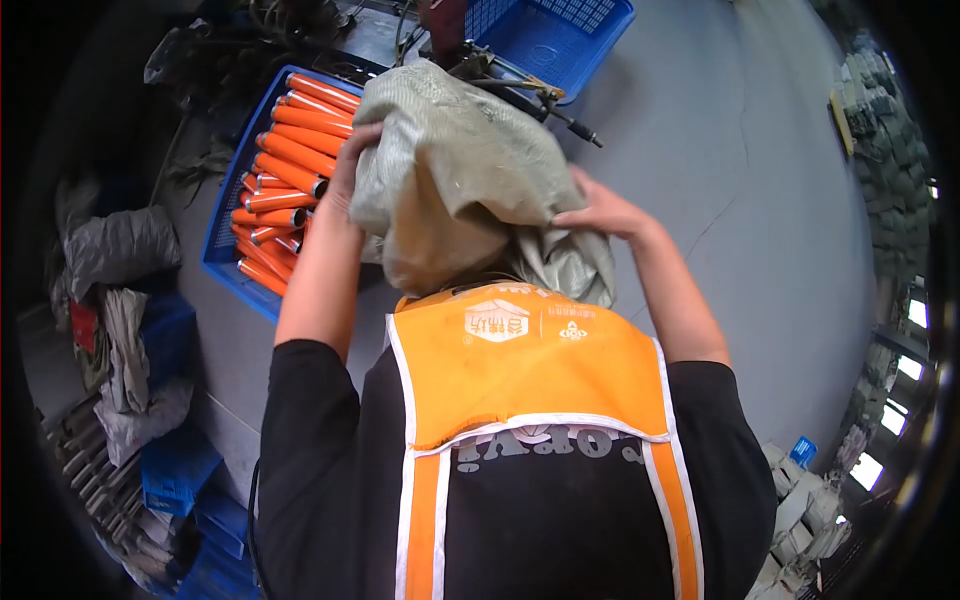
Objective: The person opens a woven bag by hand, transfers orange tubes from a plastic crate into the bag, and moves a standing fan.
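Observation:
A crumpled grey-green woven sack is held up in front of my orange apron. My left hand grips the sack's left side, its fingers partly hidden by the fabric. On the other side, my right hand has its thumb and fingers closed on the sack's edge. Just left of the sack, many orange tubes lie in a blue crate.
Behind the sack stands a machine with metal rods, close to another blue basket. Grey sacks and blue bins are at the left. Stacked pale items lie at the lower right.

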Tool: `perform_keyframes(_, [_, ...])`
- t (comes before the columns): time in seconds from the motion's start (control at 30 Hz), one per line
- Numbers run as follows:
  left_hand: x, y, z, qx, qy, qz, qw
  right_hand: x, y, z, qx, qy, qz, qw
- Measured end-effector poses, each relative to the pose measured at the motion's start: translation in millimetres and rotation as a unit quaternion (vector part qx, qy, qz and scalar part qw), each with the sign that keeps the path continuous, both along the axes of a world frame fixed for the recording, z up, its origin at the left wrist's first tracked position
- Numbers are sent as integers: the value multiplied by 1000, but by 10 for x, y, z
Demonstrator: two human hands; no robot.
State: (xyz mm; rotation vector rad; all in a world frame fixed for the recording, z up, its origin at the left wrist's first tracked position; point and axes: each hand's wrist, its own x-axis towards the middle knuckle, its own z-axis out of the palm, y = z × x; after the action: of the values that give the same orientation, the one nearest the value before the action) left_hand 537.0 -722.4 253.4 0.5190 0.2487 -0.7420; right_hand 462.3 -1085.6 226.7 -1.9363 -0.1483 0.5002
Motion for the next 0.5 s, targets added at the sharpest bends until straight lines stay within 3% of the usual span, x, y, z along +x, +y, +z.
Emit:
perform_keyframes(0.07, [226,103,-209,230,-48,-33,971,-6,200,-2,96,212,-6,972])
perform_keyframes(0.13, [227,275,-318,277,-89,-52,955,90,-13,-263,247,203,-196,927])
perform_keyframes(0.2, [192,523,-601,322,-129,-77,935,161,-122,-188,500,292,-321,750])
perform_keyframes(0.27, [65,796,-1089,350,-166,-46,921,189,-206,-59,519,257,-338,742])
perform_keyframes(0.4, [-755,610,-1298,292,-225,-138,919,201,-191,140,546,181,-352,739])
perform_keyframes(0.5, [-926,-5,-1377,292,-190,-110,931,237,-72,177,551,195,-340,737])
